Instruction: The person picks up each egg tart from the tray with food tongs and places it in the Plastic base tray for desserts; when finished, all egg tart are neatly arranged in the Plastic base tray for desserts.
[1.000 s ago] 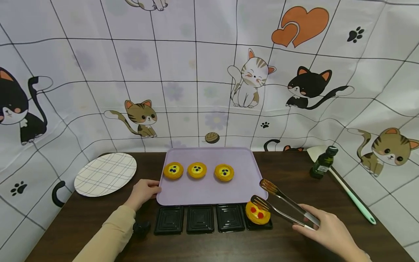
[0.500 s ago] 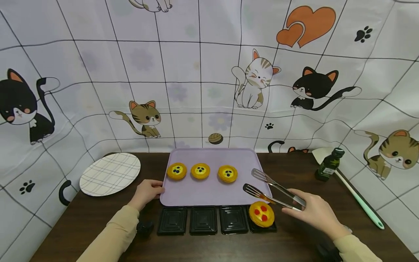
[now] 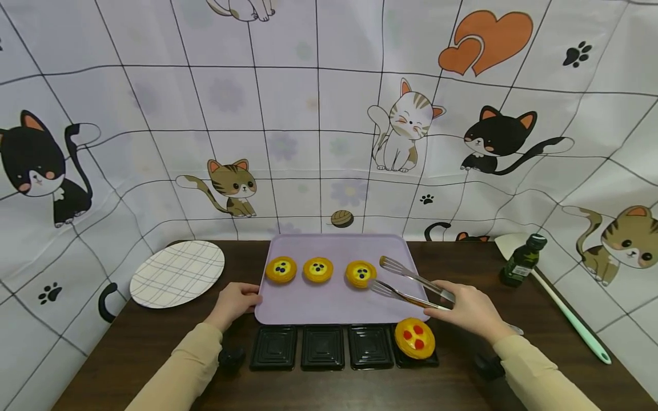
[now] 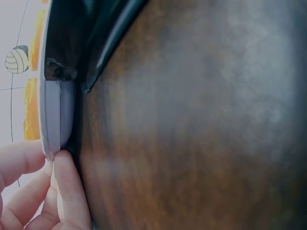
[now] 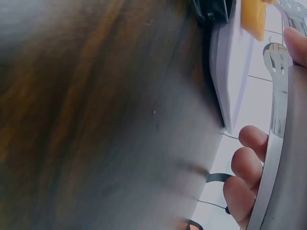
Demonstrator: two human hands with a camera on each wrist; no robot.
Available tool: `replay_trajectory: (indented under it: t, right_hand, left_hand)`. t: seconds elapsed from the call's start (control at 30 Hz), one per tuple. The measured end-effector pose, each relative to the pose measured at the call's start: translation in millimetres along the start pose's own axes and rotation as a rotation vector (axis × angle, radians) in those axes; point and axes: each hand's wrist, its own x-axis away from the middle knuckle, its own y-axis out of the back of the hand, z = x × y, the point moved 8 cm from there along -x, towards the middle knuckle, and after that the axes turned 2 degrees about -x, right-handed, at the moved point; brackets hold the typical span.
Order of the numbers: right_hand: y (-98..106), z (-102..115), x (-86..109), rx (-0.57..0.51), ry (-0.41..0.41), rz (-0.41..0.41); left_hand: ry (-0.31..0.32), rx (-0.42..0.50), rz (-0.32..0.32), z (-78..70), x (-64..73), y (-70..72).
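Observation:
A lilac tray (image 3: 319, 303) bears three yellow tarts topped with dark berries: a left one (image 3: 281, 269), a middle one (image 3: 317, 270) and a right one (image 3: 361, 274). My left hand (image 3: 233, 304) pinches the tray's left edge between thumb and fingers, as the left wrist view shows. My right hand (image 3: 469, 309) grips metal tongs (image 3: 418, 279), whose spread slotted tips are over the tray's right part. One tip is right at the right tart's edge; nothing is between them. A red-dotted tart (image 3: 415, 338) sits on the rightmost of several black square dishes (image 3: 370, 347).
A white checked plate (image 3: 177, 274) lies at the back left. At the right stand a dark green bottle (image 3: 521, 260) and, behind it, a spatula with a mint handle (image 3: 570, 322). A cat-printed sheet (image 3: 293, 142) hangs behind the brown table (image 3: 308, 391).
My right hand has carried the tongs leftward and away from me, from over the red-dotted tart to beside the right berry tart. My left hand has kept its hold on the tray.

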Motion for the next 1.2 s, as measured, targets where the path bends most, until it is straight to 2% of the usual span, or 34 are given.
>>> replay_trajectory:
  t: [0.3, 0.7, 1.2]
  right_hand:
    - [-5.9, 4.3, -13.3, -0.02, -0.024, 0.043]
    - [-15.7, 12.5, -25.8, -0.029, -0.011, 0.073]
    - [-23.2, 11.9, -25.4, 0.0, -0.006, 0.092]
  left_hand:
    - [0.004, 0.013, -0.001, 0.3, -1.3, -1.4]
    - [-0.006, 0.019, -0.004, 0.2, 0.2, 1.3]
    - [-0.002, 0.041, -0.005, -0.5, 1.1, 0.6]
